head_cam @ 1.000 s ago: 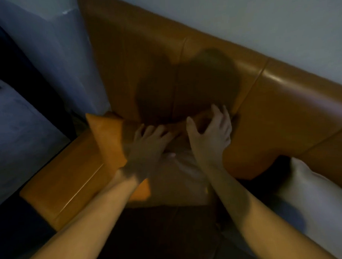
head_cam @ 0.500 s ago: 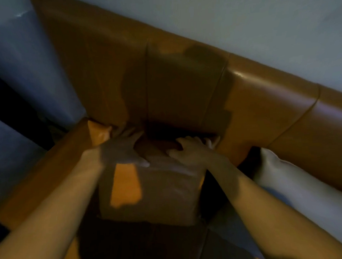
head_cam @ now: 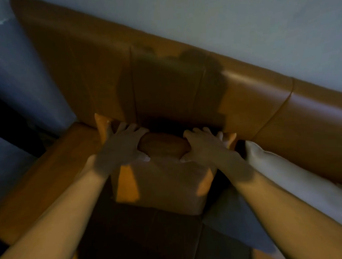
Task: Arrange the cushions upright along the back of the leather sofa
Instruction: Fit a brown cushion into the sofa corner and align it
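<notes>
An orange cushion (head_cam: 164, 180) stands upright against the back of the tan leather sofa (head_cam: 253, 98), at its left end beside the armrest (head_cam: 50, 173). My left hand (head_cam: 122, 147) grips the cushion's top edge near its left corner. My right hand (head_cam: 204, 145) grips the same edge near its right corner. Between my hands the top edge bulges up. A white cushion (head_cam: 297, 174) lies slanted against the sofa back to the right, close to the orange cushion's right corner.
A pale wall (head_cam: 239, 18) runs behind the sofa. The dark seat (head_cam: 141, 238) lies in shadow below the cushion. To the left of the armrest are a bluish surface (head_cam: 11, 77) and a dark gap.
My hands have spread apart from the cushion's middle to its two top corners. The cushion now stands more squarely against the sofa back. The view has shifted right.
</notes>
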Available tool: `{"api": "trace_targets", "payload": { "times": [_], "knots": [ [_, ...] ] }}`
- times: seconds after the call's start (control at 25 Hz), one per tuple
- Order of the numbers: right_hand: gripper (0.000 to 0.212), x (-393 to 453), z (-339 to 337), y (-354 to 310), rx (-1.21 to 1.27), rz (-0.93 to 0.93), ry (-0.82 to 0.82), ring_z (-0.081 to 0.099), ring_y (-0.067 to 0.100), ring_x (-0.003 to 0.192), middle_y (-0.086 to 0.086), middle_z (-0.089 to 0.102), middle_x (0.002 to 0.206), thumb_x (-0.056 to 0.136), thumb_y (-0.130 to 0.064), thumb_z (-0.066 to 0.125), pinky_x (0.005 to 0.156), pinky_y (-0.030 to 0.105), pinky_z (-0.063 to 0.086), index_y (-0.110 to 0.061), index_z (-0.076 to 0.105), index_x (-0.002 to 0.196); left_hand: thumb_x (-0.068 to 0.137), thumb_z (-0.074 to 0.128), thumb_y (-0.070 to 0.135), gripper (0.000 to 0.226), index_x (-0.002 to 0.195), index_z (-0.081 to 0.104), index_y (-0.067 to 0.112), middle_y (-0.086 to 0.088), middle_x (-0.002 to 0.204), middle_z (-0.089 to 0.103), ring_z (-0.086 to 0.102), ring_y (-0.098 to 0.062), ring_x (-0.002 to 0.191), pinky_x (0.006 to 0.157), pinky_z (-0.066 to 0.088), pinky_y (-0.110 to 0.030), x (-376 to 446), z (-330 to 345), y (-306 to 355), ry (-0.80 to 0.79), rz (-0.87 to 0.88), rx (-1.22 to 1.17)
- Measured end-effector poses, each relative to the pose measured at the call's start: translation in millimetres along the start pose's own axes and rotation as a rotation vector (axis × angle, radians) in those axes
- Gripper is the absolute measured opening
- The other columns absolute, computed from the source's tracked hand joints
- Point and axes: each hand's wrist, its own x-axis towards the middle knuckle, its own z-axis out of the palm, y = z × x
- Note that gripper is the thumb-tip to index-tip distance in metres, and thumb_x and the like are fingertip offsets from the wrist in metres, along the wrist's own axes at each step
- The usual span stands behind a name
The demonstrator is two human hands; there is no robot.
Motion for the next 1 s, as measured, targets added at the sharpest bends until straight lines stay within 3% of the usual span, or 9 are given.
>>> {"api": "trace_targets", "payload": {
  "times": [0.12,0.24,0.48,0.68,0.76,0.88,0.96,1.0],
  "knots": [
    [0.062,-7,1,20,0.020,0.058,-0.018,0.032,0.031,0.131,0.002,0.045,0.133,0.079,-0.049,0.071,0.105,0.063,0.025,-0.026,0.044,0.130,0.071,0.069,0.063,0.084,0.144,0.034,0.039,0.005,0.143,0.040,0.023,-0.027,0.140,0.112,-0.003,-0.068,3,-30,36,-0.026,0.020,0.042],
    [0.059,-8,1,30,0.012,0.088,-0.029,0.033,0.031,0.132,0.003,0.046,0.134,0.081,-0.048,0.070,0.105,0.064,0.024,-0.026,0.046,0.131,0.071,0.068,0.064,0.085,0.145,0.035,0.039,0.005,0.146,0.039,0.021,-0.026,0.142,0.113,-0.004,-0.068,20,-26,44,-0.115,0.026,0.047],
    [0.060,0,24,53,0.086,0.110,-0.016,0.039,0.031,0.131,0.004,0.047,0.135,0.084,-0.052,0.066,0.106,0.057,0.032,-0.027,0.045,0.134,0.072,0.067,0.063,0.080,0.143,0.038,0.039,0.009,0.150,0.036,0.016,-0.023,0.145,0.114,-0.008,-0.066,39,-12,62,-0.108,0.032,0.079],
    [0.072,-3,33,67,0.131,0.067,-0.010,0.031,0.031,0.139,0.005,0.039,0.148,0.085,-0.059,0.058,0.114,0.056,0.018,-0.027,0.034,0.145,0.070,0.065,0.069,0.098,0.150,0.020,0.034,0.001,0.160,0.015,-0.003,-0.026,0.149,0.112,-0.011,-0.066,46,-20,80,-0.221,-0.039,0.065],
    [0.069,-8,26,67,0.209,0.043,0.075,0.040,0.031,0.134,0.006,0.045,0.145,0.087,-0.061,0.052,0.112,0.052,0.026,-0.026,0.037,0.144,0.072,0.062,0.071,0.095,0.150,0.020,0.034,0.002,0.160,0.016,0.001,-0.024,0.149,0.115,-0.005,-0.060,46,-24,106,-0.201,0.029,-0.012],
    [0.041,-28,5,79,0.317,0.076,0.387,0.059,0.026,0.112,0.004,0.059,0.126,0.094,-0.044,0.049,0.093,0.043,0.048,-0.022,0.055,0.129,0.076,0.056,0.072,0.090,0.150,0.021,0.034,0.002,0.159,0.020,0.011,-0.024,0.148,0.118,-0.001,-0.054,45,-18,155,-0.213,0.176,-0.031],
    [0.025,-45,-5,100,0.305,0.136,0.587,0.064,0.025,0.099,0.003,0.066,0.111,0.095,-0.035,0.049,0.084,0.043,0.051,-0.021,0.063,0.111,0.075,0.055,0.074,0.094,0.151,0.018,0.032,0.001,0.160,0.019,0.010,-0.025,0.148,0.118,-0.002,-0.056,45,-13,175,-0.227,0.201,-0.020],
    [0.024,-54,-8,114,0.295,0.195,0.595,0.064,0.026,0.098,0.003,0.067,0.108,0.095,-0.038,0.049,0.083,0.043,0.051,-0.022,0.063,0.106,0.074,0.056,0.074,0.097,0.151,0.016,0.032,0.001,0.160,0.019,0.010,-0.025,0.148,0.117,0.000,-0.057,47,-9,180,-0.223,0.204,-0.028]
  ]
}}
